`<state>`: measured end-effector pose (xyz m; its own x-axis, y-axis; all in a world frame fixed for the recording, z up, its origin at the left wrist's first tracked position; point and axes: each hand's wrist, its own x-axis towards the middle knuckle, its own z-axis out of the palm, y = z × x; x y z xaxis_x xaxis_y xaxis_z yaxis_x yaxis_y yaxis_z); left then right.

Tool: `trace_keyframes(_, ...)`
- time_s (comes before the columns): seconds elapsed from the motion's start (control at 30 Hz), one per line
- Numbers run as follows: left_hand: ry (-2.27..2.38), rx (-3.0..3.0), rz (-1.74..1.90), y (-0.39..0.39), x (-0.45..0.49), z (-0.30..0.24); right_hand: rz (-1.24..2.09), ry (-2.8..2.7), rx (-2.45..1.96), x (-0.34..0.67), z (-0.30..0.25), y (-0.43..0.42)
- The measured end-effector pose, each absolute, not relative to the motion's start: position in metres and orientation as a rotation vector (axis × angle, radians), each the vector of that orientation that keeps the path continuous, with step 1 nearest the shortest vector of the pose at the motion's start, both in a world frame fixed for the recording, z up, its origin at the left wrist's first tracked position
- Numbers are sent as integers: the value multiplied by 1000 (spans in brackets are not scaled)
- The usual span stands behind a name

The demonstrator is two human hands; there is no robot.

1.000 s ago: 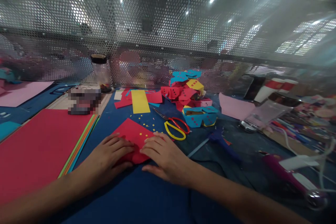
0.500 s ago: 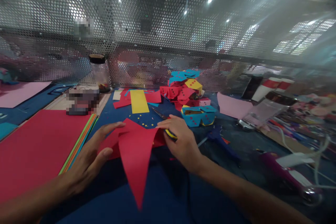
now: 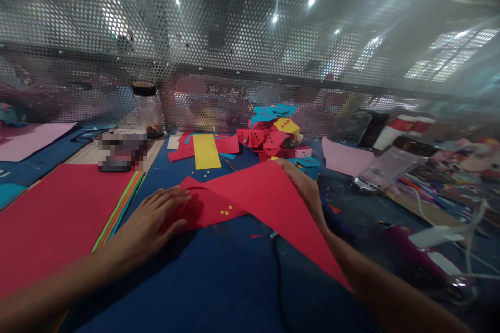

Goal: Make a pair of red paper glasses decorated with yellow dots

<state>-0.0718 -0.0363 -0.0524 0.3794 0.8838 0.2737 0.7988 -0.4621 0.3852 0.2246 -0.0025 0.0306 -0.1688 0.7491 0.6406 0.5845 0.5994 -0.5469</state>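
The red sheet hides part of the right hand and all but the tips of the scissors; hand and sheet cover most of the blue box. Left of the sheet, the paper stack is cut off by the edge and a dark object is pixelated. Far right of it, clutter blurs.

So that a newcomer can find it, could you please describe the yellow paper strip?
Look at the perforated metal screen, then at the blue tabletop before it. Left of the heap of dotted folded paper, red paper pieces lie spread out. The yellow paper strip lies partly over them, set apart by its plain yellow colour.
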Motion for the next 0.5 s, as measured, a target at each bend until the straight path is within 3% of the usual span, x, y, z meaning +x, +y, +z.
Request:
trace_keyframes(0.13,1508,2661,444,-28,-79,-66,172,-1855,-990,225,31,-2)
trace_keyframes(0.5,1777,2687,367,-20,-96,-69,115,-1831,-1010,227,31,-4)
